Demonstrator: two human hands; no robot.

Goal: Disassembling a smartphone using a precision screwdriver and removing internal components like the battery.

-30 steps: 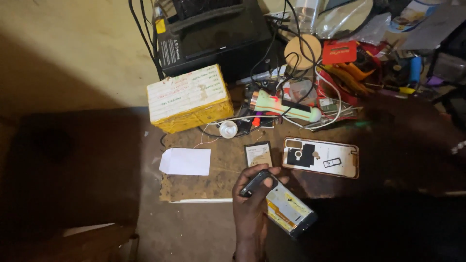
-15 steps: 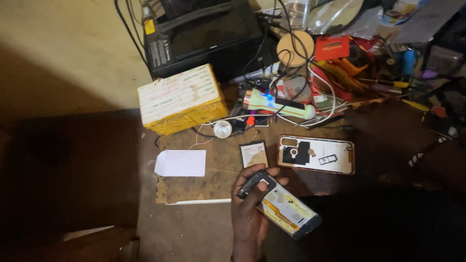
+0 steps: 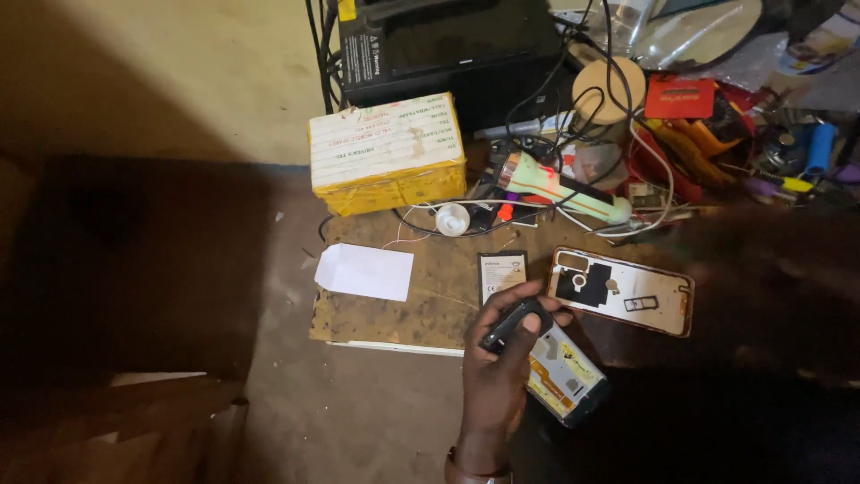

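Note:
My left hand (image 3: 488, 394) rises from the bottom edge and is shut on an opened phone body (image 3: 566, 381) with yellowish insides showing. Its fingertips also pinch a small black piece (image 3: 512, 323) over the phone's upper end. Just beyond lie a phone back cover (image 3: 627, 291), inner side up, and a flat grey battery (image 3: 500, 272), both on a worn wooden board (image 3: 403, 314). A watch strap shows at the wrist. My right hand is out of sight; the right side is in deep shadow.
A white paper slip (image 3: 367, 271) lies on the board's left. Behind stand a yellow taped box (image 3: 385, 152), a pale green torch (image 3: 560, 188), a small white round part (image 3: 452, 219), tangled cables, a black box-shaped device (image 3: 448, 40), a tape roll (image 3: 609, 90), and scattered tools (image 3: 788, 152).
The view has drifted a little. My left hand keeps hold of the phone body and the black piece, and its fingers have shifted slightly over the phone's top.

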